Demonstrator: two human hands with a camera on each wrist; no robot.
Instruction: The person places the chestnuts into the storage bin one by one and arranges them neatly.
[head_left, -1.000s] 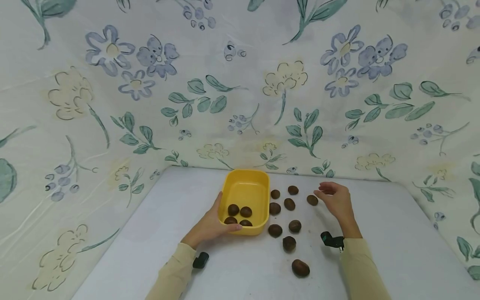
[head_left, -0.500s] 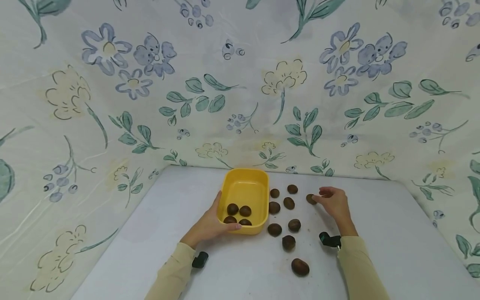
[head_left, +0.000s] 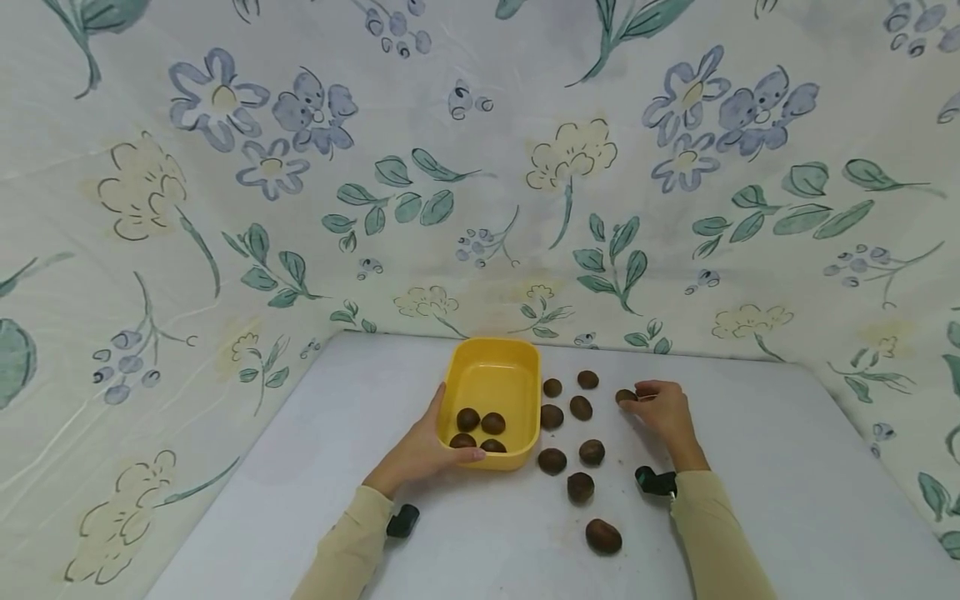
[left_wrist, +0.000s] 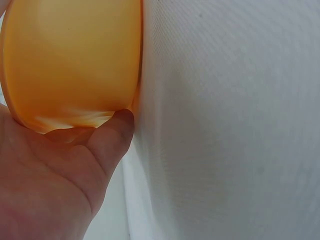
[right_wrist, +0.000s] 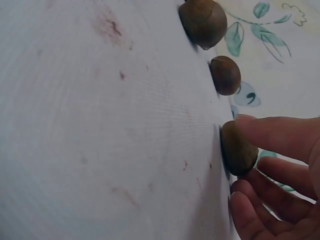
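Observation:
My left hand (head_left: 420,446) holds the yellow plastic container (head_left: 491,375) at its near left corner, thumb along the front rim. In the left wrist view the thumb (left_wrist: 112,140) presses against the container's orange-looking wall (left_wrist: 75,60). Several brown chestnuts (head_left: 468,419) lie inside, at the near end. On the right, my right hand (head_left: 663,408) pinches a chestnut (head_left: 626,397) on the table between thumb and fingers. The right wrist view shows that chestnut (right_wrist: 238,149) between the thumb and the other fingertips, low at the tabletop.
Several loose chestnuts (head_left: 581,407) are scattered over the white table (head_left: 480,533) between the container and my right hand. The largest-looking chestnut (head_left: 603,537) lies nearest the front. A floral cloth (head_left: 480,208) hangs behind the table. Small dark stains mark the tabletop.
My right hand has moved slightly left and down onto the chestnut and now pinches it. The left hand and the container have stayed in place.

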